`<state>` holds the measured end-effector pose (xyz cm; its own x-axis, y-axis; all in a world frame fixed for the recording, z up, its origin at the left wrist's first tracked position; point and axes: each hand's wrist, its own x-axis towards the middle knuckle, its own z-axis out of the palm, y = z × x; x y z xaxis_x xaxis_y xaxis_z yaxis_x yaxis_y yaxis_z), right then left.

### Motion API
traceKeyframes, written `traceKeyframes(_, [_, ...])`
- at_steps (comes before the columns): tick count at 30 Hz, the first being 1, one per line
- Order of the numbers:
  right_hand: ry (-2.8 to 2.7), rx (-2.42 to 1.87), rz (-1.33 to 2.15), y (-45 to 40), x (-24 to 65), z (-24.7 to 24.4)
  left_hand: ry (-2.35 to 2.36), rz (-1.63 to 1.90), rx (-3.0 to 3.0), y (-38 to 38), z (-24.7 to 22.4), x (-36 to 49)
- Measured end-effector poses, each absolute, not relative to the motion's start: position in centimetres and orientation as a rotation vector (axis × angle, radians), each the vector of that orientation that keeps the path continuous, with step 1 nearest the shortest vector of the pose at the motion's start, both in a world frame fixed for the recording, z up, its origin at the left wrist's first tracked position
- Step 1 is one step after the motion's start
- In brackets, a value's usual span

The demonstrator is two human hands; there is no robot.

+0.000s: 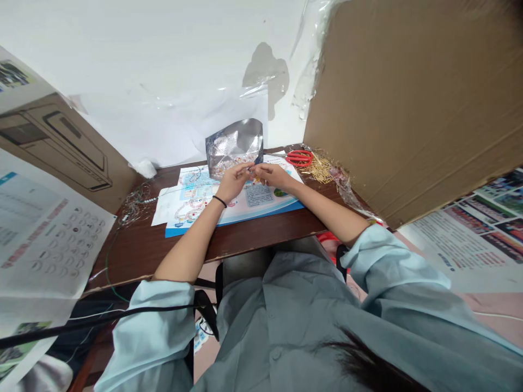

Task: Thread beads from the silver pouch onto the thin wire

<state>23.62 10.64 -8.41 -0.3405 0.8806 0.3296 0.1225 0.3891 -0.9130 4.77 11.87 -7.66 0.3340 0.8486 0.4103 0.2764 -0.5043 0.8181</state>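
Observation:
My left hand [233, 181] and my right hand [270, 175] meet fingertip to fingertip over the printed sheet [261, 204] on the desk. Both are closed in a pinch; what they hold is too small to make out. A black band circles my left wrist. Just behind my fingers stands an open bag with a silver lining [241, 140], with many small pale and reddish bits in its lower part. Red-handled scissors [299, 158] lie to the right of my right hand.
Thin golden sticks [321, 170] and crumpled clear plastic [353, 198] lie by the cardboard panel [408, 98] at right. Tangled thin strands [134, 206] and a white crumpled wad [145, 167] are at left, near a cardboard box [69, 141]. A dark cable [102, 316] crosses the lower left.

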Motion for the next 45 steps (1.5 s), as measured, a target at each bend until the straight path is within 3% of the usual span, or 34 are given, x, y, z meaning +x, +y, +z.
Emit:
traceKeyframes(9, [-1.243, -0.932, 1.437, 10.0, 22.5, -9.0, 1.017, 1.016, 2.083, 12.0, -7.9, 4.4])
traceKeyframes(16, [-0.968, -0.894, 1.512, 10.1, 22.5, -8.1, 1.099, 1.387, 1.564, 12.0, -7.4, 4.2])
traceKeyframes(20, [-0.980, -0.915, 1.491, 10.3, 22.6, -8.3, 1.047, 1.404, 1.222, 12.1, -6.6, 4.1])
traceKeyframes(24, [-1.146, -1.049, 1.253, 10.6, 22.7, -8.6, 0.885, 1.323, 1.054, 11.7, -5.7, 4.2])
traceKeyframes(30, [-1.395, -1.264, 0.513, 10.9, 23.1, -9.1, 0.859, 1.279, 1.016, 11.1, -5.5, 4.9])
traceKeyframes(45, [-2.037, -0.769, -0.116, 9.7, 22.0, -9.7, 0.765, 1.231, 1.014, 10.4, -6.9, 6.2])
